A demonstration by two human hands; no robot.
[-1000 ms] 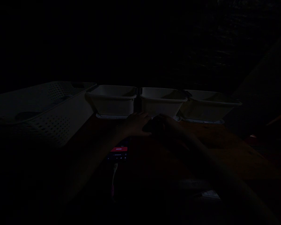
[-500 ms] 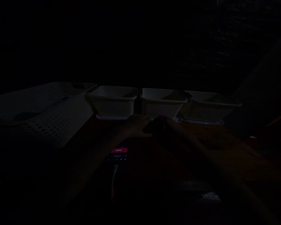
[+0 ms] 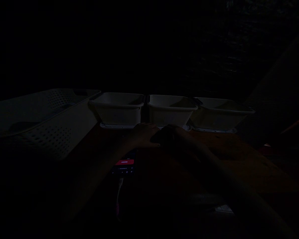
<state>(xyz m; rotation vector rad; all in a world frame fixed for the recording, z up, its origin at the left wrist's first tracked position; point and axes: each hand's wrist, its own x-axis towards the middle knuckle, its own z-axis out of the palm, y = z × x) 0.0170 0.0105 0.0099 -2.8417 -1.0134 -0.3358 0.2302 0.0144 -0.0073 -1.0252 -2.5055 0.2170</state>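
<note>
The scene is very dark. My left hand (image 3: 145,135) reaches in over the wooden table, its fingers curled around the left side of a dark object (image 3: 161,135). Against the other side of that object rests my right hand (image 3: 179,135), with its fingers bent and mostly in shadow. What the dark object is cannot be made out. Just beyond both hands stands the middle white tub (image 3: 170,114). Under my left forearm lies a lit phone (image 3: 124,164), with a cable (image 3: 119,194) plugged into its near end.
A white perforated basket (image 3: 77,127) stands at the left, with dark contents. Another white tub (image 3: 119,114) is beside it, and a third tub (image 3: 219,116) is at the right. A small pale item (image 3: 224,208) lies near the front. Part of another person's arm (image 3: 295,125) shows at far right.
The view has shifted slightly, so everything sits a little lower and further left. Both hands stay together around the dark object with hardly any visible movement.
</note>
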